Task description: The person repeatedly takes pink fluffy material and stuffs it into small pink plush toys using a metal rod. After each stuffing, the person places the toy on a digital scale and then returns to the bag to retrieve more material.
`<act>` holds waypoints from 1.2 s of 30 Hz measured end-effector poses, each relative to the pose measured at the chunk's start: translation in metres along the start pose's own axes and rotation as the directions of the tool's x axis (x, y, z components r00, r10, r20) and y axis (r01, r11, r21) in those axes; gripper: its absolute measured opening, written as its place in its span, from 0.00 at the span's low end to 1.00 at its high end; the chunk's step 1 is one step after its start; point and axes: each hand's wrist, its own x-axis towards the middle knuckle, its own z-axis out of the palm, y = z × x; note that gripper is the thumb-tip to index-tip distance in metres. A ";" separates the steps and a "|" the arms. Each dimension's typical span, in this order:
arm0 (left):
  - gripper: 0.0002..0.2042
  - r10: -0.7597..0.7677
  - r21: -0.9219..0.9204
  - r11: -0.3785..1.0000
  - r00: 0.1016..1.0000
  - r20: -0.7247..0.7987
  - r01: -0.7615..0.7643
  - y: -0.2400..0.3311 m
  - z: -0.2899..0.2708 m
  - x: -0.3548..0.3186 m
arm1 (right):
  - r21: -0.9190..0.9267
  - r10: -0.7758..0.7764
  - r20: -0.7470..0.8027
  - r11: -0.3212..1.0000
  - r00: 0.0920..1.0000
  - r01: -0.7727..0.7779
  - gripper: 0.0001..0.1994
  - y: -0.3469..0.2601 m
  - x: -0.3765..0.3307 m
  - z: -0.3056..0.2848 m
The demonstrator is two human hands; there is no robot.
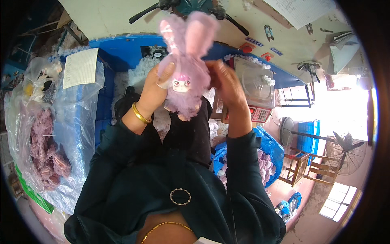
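Observation:
A fluffy mauve plush rabbit [187, 100] with long pink-lined ears and a small doll-like face is held upright above my lap. My left hand [156, 91] grips its left side, with the thumb across the front of the fur. My right hand [228, 84] is at the rabbit's right side, by the head. Motion smears that hand and its fingers are partly hidden, so I cannot make out its grip.
A red-and-white weighing scale [258, 114] with a clear tray stands at right. Below it, a blue bag [274, 152] holds mauve plush pieces. A plastic-covered blue crate [79, 118] and mauve plush skins [42, 150] are at left. White stuffing [144, 69] lies beyond my knees.

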 end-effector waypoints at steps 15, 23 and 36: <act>0.17 -0.459 -0.433 0.718 0.838 0.294 0.545 -0.027 -0.019 0.020 | -0.735 -0.325 0.471 0.371 0.820 0.568 0.19 -0.002 -0.020 0.030; 0.18 -0.152 0.117 0.981 0.988 -0.039 0.156 -0.007 0.010 0.022 | -0.926 -0.699 0.143 0.155 0.701 0.344 0.12 -0.014 0.121 0.024; 0.12 0.197 0.566 0.769 0.952 0.232 -0.297 -0.003 -0.004 -0.009 | -0.843 -0.468 0.107 0.425 0.877 0.329 0.14 -0.020 0.043 0.038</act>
